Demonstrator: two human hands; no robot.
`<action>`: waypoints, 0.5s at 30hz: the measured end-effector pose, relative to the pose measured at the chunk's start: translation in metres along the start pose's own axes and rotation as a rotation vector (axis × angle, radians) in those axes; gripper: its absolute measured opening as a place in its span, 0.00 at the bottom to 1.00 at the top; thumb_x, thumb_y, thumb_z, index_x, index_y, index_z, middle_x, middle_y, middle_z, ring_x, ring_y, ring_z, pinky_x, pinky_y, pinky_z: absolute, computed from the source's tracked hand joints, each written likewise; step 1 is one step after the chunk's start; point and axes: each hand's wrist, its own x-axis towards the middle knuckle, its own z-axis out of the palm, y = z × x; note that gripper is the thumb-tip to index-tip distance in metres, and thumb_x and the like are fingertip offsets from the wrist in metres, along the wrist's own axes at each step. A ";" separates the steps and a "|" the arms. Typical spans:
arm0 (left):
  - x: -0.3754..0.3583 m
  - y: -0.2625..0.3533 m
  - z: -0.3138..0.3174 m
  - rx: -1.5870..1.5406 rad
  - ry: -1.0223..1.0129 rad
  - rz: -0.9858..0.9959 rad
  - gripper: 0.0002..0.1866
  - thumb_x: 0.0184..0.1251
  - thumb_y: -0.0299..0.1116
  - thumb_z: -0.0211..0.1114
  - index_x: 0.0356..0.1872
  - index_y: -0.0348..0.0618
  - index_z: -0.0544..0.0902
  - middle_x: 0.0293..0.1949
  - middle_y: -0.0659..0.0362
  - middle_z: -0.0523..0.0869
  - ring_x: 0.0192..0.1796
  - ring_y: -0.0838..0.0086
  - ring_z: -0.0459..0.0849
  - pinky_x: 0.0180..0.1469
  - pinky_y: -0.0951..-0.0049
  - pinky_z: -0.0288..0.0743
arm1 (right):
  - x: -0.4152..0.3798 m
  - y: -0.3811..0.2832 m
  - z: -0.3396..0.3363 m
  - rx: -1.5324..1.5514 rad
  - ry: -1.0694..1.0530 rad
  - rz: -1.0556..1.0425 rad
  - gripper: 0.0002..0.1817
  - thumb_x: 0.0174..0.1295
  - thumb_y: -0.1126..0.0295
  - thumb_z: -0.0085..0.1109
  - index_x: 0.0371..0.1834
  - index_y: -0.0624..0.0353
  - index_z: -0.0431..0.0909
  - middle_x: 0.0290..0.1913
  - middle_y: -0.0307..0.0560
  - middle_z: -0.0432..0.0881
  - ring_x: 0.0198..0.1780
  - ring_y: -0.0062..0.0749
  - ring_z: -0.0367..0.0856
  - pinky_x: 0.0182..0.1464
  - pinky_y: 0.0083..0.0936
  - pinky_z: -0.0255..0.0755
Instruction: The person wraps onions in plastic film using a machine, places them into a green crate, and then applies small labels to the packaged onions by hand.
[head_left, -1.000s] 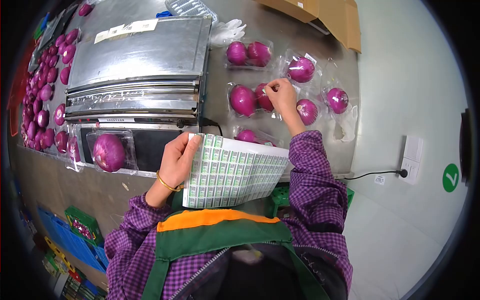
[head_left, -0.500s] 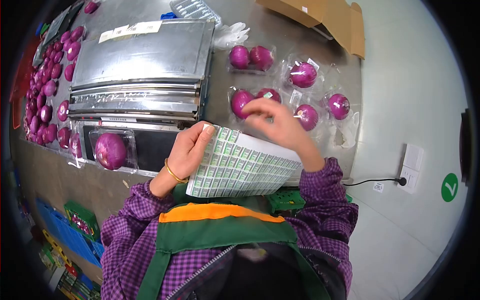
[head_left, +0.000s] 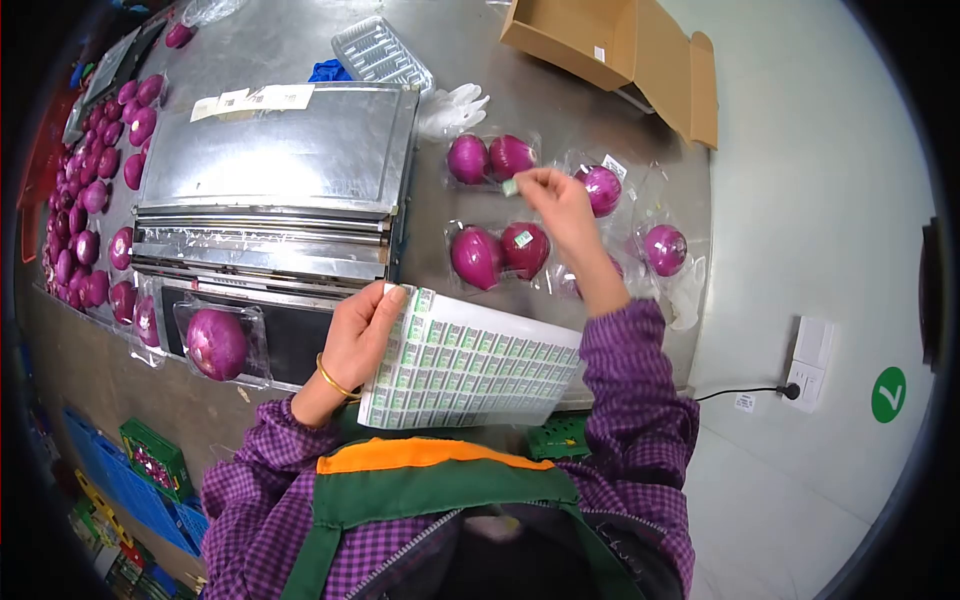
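Observation:
My left hand [head_left: 360, 340] is closed on the top left corner of a sheet of small green and white stickers [head_left: 470, 365], tilted above the table's front edge. Between the thumb and fingertips of my right hand [head_left: 555, 200] is a small sticker [head_left: 511, 187], just in front of a wrapped pair of red onions [head_left: 490, 158]. Nearer to me lies another wrapped pair [head_left: 498, 254], with a sticker on its right onion. More wrapped onions [head_left: 664, 249] lie to the right, one partly hidden by my right forearm.
A metal wrapping machine [head_left: 270, 160] stands left of centre, with a wrapped onion [head_left: 216, 344] at its front. Loose onions [head_left: 90, 200] are heaped far left. Behind are a white glove [head_left: 453, 110], a plastic tray [head_left: 382, 55] and a cardboard box [head_left: 600, 45].
My right hand has moved away from me to the farther wrapped pair, and a sticker now shows in its fingertips. The view has shifted, and the sheet sits slightly lower in it.

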 end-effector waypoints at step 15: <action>-0.001 -0.002 -0.004 -0.041 0.015 -0.038 0.14 0.72 0.36 0.54 0.34 0.33 0.78 0.21 0.65 0.74 0.27 0.86 0.67 0.30 0.81 0.65 | 0.113 0.037 0.011 -0.808 0.229 -0.073 0.09 0.50 0.64 0.61 0.28 0.58 0.85 0.32 0.52 0.85 0.37 0.45 0.83 0.44 0.35 0.75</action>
